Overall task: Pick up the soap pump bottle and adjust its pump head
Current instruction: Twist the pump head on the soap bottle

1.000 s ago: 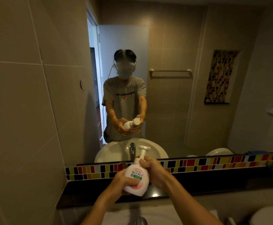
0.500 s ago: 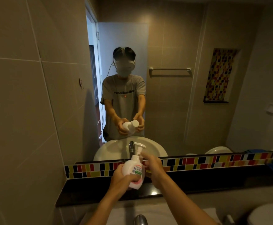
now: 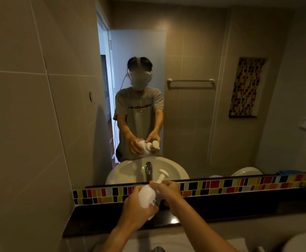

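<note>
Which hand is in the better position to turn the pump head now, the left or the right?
The right hand, probably. Its fingers sit at the neck of the soap pump bottle, just below the pump head, while the left hand wraps the body and steadies it.

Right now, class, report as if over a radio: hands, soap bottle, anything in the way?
Left hand gripping soap bottle. Right hand at its neck, under the pump head. Bottle tilted, off the counter. Nothing in the way.

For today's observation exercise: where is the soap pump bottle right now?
In the head view, low centre, the soap pump bottle is held tilted between the left hand and right hand, above the dark counter, before the mirror.
</note>
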Tool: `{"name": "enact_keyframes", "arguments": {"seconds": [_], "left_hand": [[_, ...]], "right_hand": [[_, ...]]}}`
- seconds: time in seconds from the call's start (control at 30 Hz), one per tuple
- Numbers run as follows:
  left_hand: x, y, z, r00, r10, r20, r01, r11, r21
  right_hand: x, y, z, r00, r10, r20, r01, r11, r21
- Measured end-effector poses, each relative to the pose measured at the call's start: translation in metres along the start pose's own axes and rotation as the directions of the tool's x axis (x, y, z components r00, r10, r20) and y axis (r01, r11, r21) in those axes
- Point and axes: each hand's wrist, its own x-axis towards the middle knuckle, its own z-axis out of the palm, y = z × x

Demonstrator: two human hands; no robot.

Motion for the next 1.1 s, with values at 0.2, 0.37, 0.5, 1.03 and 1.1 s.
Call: {"name": "enact_keyframes", "arguments": {"seconds": [0.2,0.37,0.5,1.03,1.1], "left_hand": [[0.001,0.005,-0.014,0.856,-0.318,0.409,0.506,0.68,-0.531],[0.002,0.003,-0.003,0.983,-0.159,0.088,0.175,0.963,-0.207],[0.002,-0.003,0.001,0.992,-0.127,0.027,0.129,0.949,-0.289],[-0.01,0.001,0.004,1.0,0.016,-0.025,-0.023,0.953,-0.301],[-0.011,0.004,0.002,1.0,-0.005,-0.001,0.004,0.924,-0.382]], "right_hand": [[-0.001,0.0,-0.015,0.959,0.05,0.278,-0.139,0.941,0.309],[0.001,-0.004,-0.01,0.988,0.052,0.144,-0.063,0.995,0.072],[0.0,-0.004,-0.01,0.989,0.025,0.143,-0.038,0.996,0.086],[-0.002,-0.012,-0.003,0.993,-0.093,0.071,0.092,0.995,0.027],[-0.002,-0.014,-0.003,0.986,-0.121,0.112,0.113,0.991,0.076]]}}
